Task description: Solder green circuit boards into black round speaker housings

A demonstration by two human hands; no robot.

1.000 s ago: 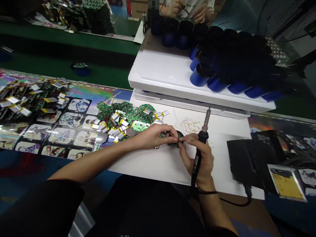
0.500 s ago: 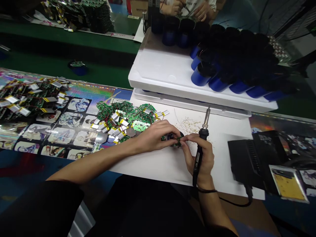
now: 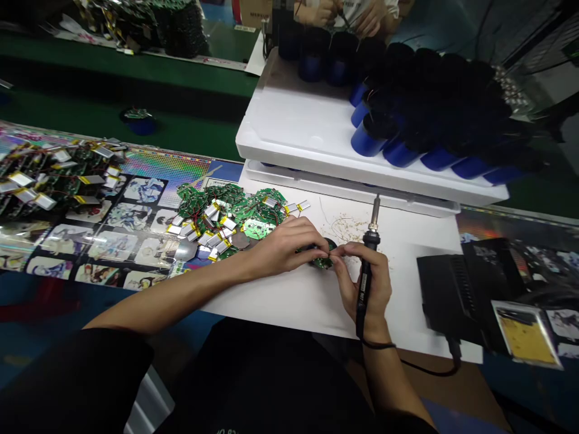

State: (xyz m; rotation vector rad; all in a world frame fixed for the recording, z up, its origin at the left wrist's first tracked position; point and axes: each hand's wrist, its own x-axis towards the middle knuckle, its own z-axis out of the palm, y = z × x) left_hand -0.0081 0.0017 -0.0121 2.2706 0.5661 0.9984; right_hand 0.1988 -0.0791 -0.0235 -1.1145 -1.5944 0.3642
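A small round green circuit board lies between my two hands on a white sheet. My left hand is closed, its thumb and fingertips pinched at the board's upper left side. From the right, my right hand keeps a black soldering iron upright against its palm, metal tip pointing up and away. The thumb and index finger of that hand also pinch at the board's edge; whatever is between those fingertips is too small to make out. Left of my hands lies a pile of green circuit boards with silver battery cells.
White foam trays carry many blue cups beyond my hands. Small clippings litter the white sheet. A black soldering station and a yellow sponge tray stand right. Another board pile lies far left. A person's hands work opposite.
More of the green face of the circuit board shows between my fingers. The soldering iron has tilted slightly left. A blue cup on the green belt has shifted a little left.
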